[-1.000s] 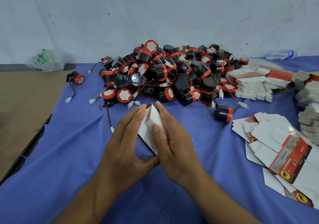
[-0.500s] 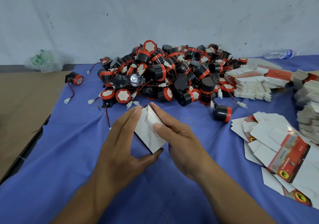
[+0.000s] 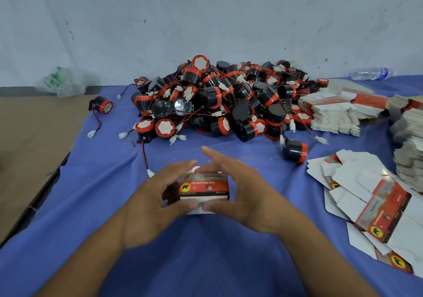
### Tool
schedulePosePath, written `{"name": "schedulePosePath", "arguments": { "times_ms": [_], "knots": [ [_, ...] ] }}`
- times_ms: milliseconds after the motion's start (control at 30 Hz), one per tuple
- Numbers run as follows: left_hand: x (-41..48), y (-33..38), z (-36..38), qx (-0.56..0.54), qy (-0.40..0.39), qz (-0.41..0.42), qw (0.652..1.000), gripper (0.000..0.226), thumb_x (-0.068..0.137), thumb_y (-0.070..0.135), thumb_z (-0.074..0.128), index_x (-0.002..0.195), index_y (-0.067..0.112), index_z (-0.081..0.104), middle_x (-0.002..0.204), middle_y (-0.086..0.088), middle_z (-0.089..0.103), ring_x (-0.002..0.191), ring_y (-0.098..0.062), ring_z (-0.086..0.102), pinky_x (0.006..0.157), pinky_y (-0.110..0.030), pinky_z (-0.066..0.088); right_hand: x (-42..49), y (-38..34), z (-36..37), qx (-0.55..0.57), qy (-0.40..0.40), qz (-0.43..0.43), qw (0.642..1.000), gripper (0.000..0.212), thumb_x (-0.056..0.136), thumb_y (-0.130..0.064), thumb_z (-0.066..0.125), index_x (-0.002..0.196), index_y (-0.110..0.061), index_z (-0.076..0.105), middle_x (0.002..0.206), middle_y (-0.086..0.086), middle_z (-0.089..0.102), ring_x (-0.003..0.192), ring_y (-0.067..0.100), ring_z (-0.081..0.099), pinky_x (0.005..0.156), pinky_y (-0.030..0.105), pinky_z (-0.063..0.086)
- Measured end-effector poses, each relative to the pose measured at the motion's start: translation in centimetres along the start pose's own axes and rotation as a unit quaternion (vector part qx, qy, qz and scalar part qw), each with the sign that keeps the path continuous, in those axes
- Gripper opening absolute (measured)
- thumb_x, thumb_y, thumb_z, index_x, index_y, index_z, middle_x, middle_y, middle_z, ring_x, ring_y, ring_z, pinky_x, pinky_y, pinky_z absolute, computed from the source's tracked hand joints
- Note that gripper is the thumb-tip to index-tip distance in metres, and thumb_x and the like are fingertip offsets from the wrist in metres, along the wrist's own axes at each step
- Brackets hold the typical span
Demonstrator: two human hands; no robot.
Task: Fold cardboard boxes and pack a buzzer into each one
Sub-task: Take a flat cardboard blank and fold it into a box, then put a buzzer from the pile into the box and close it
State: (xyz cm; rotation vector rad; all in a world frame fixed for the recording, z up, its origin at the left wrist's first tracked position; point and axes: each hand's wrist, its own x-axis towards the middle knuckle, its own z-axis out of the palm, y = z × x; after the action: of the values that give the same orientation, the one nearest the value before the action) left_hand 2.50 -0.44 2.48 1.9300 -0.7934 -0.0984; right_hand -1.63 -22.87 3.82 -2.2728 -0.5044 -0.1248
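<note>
A small red-and-white cardboard box (image 3: 203, 185) with a yellow elephant mark is held between both hands over the blue cloth. My left hand (image 3: 153, 196) grips its left side, thumb under the front edge. My right hand (image 3: 242, 189) holds its right side, thumb at the front, fingers stretched over the top. Behind them lies a big heap of black-and-orange buzzers (image 3: 219, 99) with red wires. One buzzer (image 3: 294, 151) lies apart at the right, another (image 3: 103, 105) at the far left.
Flat unfolded box blanks (image 3: 377, 205) are spread at the right, with stacks of blanks (image 3: 332, 113) behind them. A water bottle (image 3: 370, 73) lies by the wall. A crumpled plastic bag (image 3: 66, 81) sits at the left on brown cardboard (image 3: 29, 141). A rubber band (image 3: 251, 161) lies on the cloth.
The box has been turned from its white side to its red printed face and brought nearer to me. Both hands moved with it and now hold its two ends.
</note>
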Motion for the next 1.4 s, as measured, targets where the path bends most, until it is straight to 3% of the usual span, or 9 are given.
{"name": "schedulePosePath", "arguments": {
  "times_ms": [300,500,667,833,967,1033,1133,1233,1400],
  "knots": [
    [0.9,-0.7,-0.1,0.433,0.095,0.125,0.888,0.063,0.076,0.068,0.057,0.103,0.013,0.07,0.104,-0.007,0.057,0.097,-0.025,0.051,0.084,-0.031,0.04,0.6,1.2,0.4,-0.246,0.075,-0.036,0.966,0.053,0.073,-0.046,0.083,0.105,-0.013,0.057,0.131,0.0,0.051,0.126,0.023,0.044,0.108,0.033,0.032],
    [0.8,-1.1,1.4,0.342,0.099,0.061,0.932,0.05,0.081,0.05,0.072,0.114,0.013,0.064,0.104,0.002,0.068,0.089,-0.019,0.063,0.07,-0.028,0.05,0.8,1.4,1.1,-0.3,0.139,0.072,0.941,0.055,0.073,-0.057,0.077,0.107,-0.019,0.058,0.11,-0.001,0.051,0.103,0.019,0.043,0.085,0.031,0.04],
    [0.4,-0.7,1.9,0.135,0.068,-0.008,0.988,0.029,0.083,0.07,0.052,0.103,0.049,0.051,0.097,0.023,0.062,0.087,-0.006,0.059,0.07,-0.014,0.047,0.9,1.5,1.2,-0.271,0.118,0.147,0.944,0.031,0.086,-0.04,0.068,0.103,-0.022,0.05,0.094,-0.002,0.062,0.089,0.022,0.059,0.069,0.036,0.047],
    [0.7,-1.4,1.9,0.137,0.068,-0.031,0.988,0.019,0.086,0.058,0.043,0.101,0.047,0.05,0.123,0.014,0.043,0.117,0.004,0.04,0.09,-0.008,0.039,0.2,1.4,-1.0,-0.044,0.111,0.149,0.982,0.049,0.073,-0.086,0.049,0.088,-0.04,0.056,0.059,-0.015,0.055,0.057,0.001,0.052,0.051,0.017,0.037],
    [0.3,-1.5,2.2,0.169,-0.002,0.044,0.985,0.013,0.099,0.031,0.054,0.09,0.039,0.049,0.123,0.027,0.034,0.114,0.006,0.041,0.087,-0.004,0.035,-1.2,5.6,-6.4,-0.123,0.378,0.2,0.896,0.034,0.094,-0.053,0.055,0.12,-0.034,0.065,0.112,-0.004,0.065,0.109,0.013,0.056,0.091,0.035,0.043],
    [0.0,-1.6,2.6,0.19,-0.011,0.064,0.98,0.017,0.093,0.027,0.062,0.091,0.037,0.049,0.116,0.03,0.036,0.103,0.002,0.045,0.083,-0.004,0.034,-1.8,7.8,-7.4,-0.184,0.319,0.321,0.872,0.057,0.095,-0.041,0.061,0.147,-0.026,0.045,0.146,0.023,0.039,0.135,0.039,0.035,0.11,0.045,0.03],
    [0.0,-1.3,2.7,0.19,0.016,0.064,0.979,0.025,0.086,0.032,0.068,0.102,0.036,0.049,0.116,0.033,0.039,0.105,0.007,0.045,0.081,-0.002,0.034,-2.0,9.5,-6.5,-0.19,0.216,0.34,0.895,0.053,0.093,-0.031,0.067,0.141,-0.025,0.044,0.131,0.023,0.052,0.114,0.042,0.054,0.088,0.041,0.044],
    [-0.1,-1.2,2.5,0.187,0.048,0.042,0.98,0.038,0.084,0.035,0.073,0.111,0.04,0.047,0.118,0.031,0.044,0.109,0.01,0.045,0.084,-0.002,0.033,-1.6,9.8,-6.2,-0.173,0.287,0.315,0.888,0.033,0.09,-0.03,0.07,0.113,-0.021,0.049,0.112,0.018,0.061,0.094,0.037,0.058,0.069,0.034,0.038],
    [-0.1,-1.4,2.2,0.2,0.062,0.026,0.977,0.044,0.083,0.036,0.075,0.113,0.044,0.045,0.118,0.029,0.046,0.11,0.011,0.045,0.085,-0.002,0.034,-1.2,10.5,-5.4,-0.145,0.34,0.332,0.868,0.052,0.086,-0.035,0.076,0.118,-0.01,0.045,0.122,0.02,0.057,0.109,0.04,0.054,0.085,0.046,0.046]
  ]
}}
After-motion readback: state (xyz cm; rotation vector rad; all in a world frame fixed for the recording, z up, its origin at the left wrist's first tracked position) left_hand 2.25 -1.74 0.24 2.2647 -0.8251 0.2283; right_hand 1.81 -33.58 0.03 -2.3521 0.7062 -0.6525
